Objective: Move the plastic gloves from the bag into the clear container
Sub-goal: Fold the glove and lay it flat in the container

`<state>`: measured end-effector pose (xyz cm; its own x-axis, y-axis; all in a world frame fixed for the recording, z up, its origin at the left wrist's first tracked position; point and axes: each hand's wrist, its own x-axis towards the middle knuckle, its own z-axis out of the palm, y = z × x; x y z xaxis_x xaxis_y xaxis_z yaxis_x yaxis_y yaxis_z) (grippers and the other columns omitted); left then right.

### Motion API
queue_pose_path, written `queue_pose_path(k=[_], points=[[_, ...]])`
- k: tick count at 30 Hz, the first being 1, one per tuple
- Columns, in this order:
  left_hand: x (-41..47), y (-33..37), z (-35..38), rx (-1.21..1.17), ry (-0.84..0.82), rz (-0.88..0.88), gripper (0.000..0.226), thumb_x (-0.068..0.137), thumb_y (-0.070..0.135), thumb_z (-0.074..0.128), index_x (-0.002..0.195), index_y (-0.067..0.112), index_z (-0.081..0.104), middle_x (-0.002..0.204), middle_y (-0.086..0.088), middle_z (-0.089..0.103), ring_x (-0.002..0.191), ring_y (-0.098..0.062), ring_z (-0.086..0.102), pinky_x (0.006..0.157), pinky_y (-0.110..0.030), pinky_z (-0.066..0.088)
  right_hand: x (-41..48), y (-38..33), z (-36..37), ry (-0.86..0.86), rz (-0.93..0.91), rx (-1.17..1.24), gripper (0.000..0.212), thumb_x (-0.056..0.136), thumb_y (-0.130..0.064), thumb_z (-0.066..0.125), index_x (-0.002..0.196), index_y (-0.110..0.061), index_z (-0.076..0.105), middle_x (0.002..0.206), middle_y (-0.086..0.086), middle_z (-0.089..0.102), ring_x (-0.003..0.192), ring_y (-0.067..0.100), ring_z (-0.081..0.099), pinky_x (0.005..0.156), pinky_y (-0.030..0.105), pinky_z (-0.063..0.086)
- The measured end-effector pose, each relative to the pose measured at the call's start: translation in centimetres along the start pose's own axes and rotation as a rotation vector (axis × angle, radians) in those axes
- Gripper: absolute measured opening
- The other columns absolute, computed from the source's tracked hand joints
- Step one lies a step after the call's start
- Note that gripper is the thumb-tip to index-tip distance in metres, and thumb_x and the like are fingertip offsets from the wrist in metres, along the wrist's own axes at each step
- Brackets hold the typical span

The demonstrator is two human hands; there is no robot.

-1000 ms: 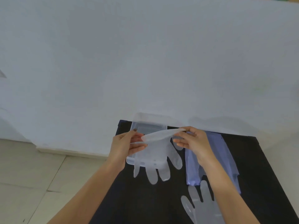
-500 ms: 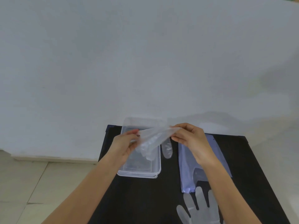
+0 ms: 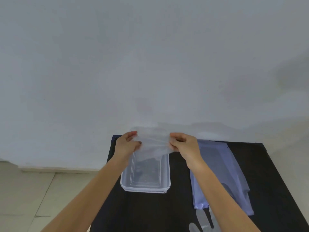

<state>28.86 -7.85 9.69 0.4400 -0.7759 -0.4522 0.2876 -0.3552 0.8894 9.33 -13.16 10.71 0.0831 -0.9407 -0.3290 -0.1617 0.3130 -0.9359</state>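
1. Plastic glove (image 3: 153, 144): translucent, bunched, held stretched above the far end of the clear container (image 3: 145, 180).
2. Left hand (image 3: 127, 145) and right hand (image 3: 183, 144): each grip pinched shut on one side of the glove.
3. Bag (image 3: 222, 171): bluish, flat on the black desk (image 3: 274, 181), right of the container.
4. Second glove (image 3: 203, 222): lies at the bag's near end, fingers visible.

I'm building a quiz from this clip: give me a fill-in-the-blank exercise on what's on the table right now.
1. Both hands, left hand and right hand, hold a clear plastic ____.
2. It hangs over the far end of the clear ____.
3. The bluish bag lies to the container's ____.
4. The tabletop is ____.

Missing: glove; container; right; black
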Motion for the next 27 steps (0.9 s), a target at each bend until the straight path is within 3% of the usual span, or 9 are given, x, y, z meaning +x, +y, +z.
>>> queue_pose_path(k=[3, 5, 8, 11, 14, 17, 20, 23, 27], points=[[0.6, 1.5, 0.0, 0.102, -0.034, 0.166, 0.057, 0.077, -0.017, 0.06, 0.126, 0.012, 0.057, 0.121, -0.001, 0.058, 0.098, -0.019, 0.064, 0.087, -0.028, 0.055, 0.2, -1.4, 0.4, -0.015, -0.117, -0.044, 0.04, 0.086, -0.001, 0.065, 0.123, -0.015, 0.065, 0.117, -0.005, 0.065, 0.07, 0.0, 0.07, 0.066, 0.012, 0.054], [0.7, 2.0, -0.2, 0.15, -0.033, 0.239, 0.06, 0.075, -0.015, 0.063, 0.126, 0.017, 0.059, 0.118, 0.006, 0.061, 0.094, -0.009, 0.065, 0.09, -0.03, 0.052, 0.0, -1.6, 0.7, -0.023, -0.165, -0.049, 0.045, 0.086, -0.003, 0.065, 0.127, -0.022, 0.062, 0.12, -0.013, 0.064, 0.073, 0.0, 0.071, 0.076, 0.018, 0.057], [0.8, 0.8, -0.6, 0.281, -0.01, 0.267, 0.058, 0.078, -0.009, 0.061, 0.124, 0.026, 0.059, 0.106, 0.009, 0.064, 0.072, -0.007, 0.061, 0.073, -0.019, 0.052, -0.8, 0.0, 1.1, -0.016, -0.144, -0.083, 0.05, 0.087, -0.001, 0.063, 0.132, -0.024, 0.057, 0.099, -0.011, 0.072, 0.07, 0.005, 0.07, 0.079, 0.019, 0.057], [0.9, -1.6, -1.1, 0.431, -0.023, 0.221, 0.057, 0.082, -0.002, 0.06, 0.127, 0.032, 0.056, 0.072, 0.003, 0.058, 0.055, -0.012, 0.049, 0.055, -0.015, 0.047, -1.5, 2.6, 1.6, 0.0, -0.087, -0.188, 0.056, 0.086, -0.003, 0.063, 0.137, -0.023, 0.052, 0.074, -0.005, 0.072, 0.067, 0.009, 0.07, 0.066, 0.009, 0.052], [0.8, -3.9, -1.4, 0.572, -0.042, 0.223, 0.059, 0.086, -0.003, 0.052, 0.135, 0.03, 0.048, 0.055, 0.001, 0.044, 0.049, -0.01, 0.04, 0.043, -0.009, 0.04, -2.0, 4.9, 2.0, -0.005, -0.019, -0.289, 0.061, 0.085, -0.005, 0.063, 0.14, -0.024, 0.047, 0.082, 0.009, 0.074, 0.071, 0.014, 0.07, 0.059, 0.005, 0.048], [0.4, -5.1, -1.4, 0.663, -0.053, 0.204, 0.06, 0.087, -0.003, 0.047, 0.141, 0.024, 0.043, 0.072, -0.004, 0.056, 0.063, -0.012, 0.053, 0.07, -0.012, 0.051, -2.5, 6.4, 2.5, -0.053, 0.002, -0.345, 0.065, 0.083, -0.007, 0.066, 0.142, -0.024, 0.044, 0.106, 0.013, 0.071, 0.073, 0.009, 0.068, 0.073, 0.013, 0.053], [0.1, -5.7, -1.1, 0.692, -0.07, 0.172, 0.054, 0.09, 0.0, 0.047, 0.141, 0.019, 0.041, 0.119, -0.013, 0.061, 0.105, -0.026, 0.059, 0.106, -0.041, 0.043, -2.8, 6.6, 2.8, -0.07, -0.021, -0.356, 0.059, 0.082, -0.005, 0.066, 0.136, -0.025, 0.05, 0.103, 0.002, 0.068, 0.077, 0.009, 0.066, 0.07, 0.009, 0.049], [0.1, -6.2, -0.8, 0.744, -0.084, 0.162, 0.05, 0.093, 0.005, 0.05, 0.14, 0.018, 0.042, 0.138, -0.006, 0.051, 0.123, -0.028, 0.05, 0.109, -0.043, 0.036, -3.2, 6.8, 3.3, -0.124, -0.01, -0.37, 0.05, 0.083, -0.005, 0.068, 0.123, -0.029, 0.051, 0.107, -0.007, 0.064, 0.099, 0.014, 0.064, 0.084, 0.018, 0.049], [0.5, -6.9, -0.7, 0.824, -0.139, 0.172, 0.048, 0.091, 0.01, 0.056, 0.137, 0.018, 0.044, 0.136, -0.005, 0.054, 0.12, -0.026, 0.054, 0.106, -0.04, 0.04, -2.9, 8.0, 4.0, -0.17, -0.037, -0.482, 0.047, 0.083, -0.007, 0.068, 0.126, -0.02, 0.053, 0.115, -0.005, 0.061, 0.105, 0.011, 0.058, 0.095, 0.023, 0.049]])
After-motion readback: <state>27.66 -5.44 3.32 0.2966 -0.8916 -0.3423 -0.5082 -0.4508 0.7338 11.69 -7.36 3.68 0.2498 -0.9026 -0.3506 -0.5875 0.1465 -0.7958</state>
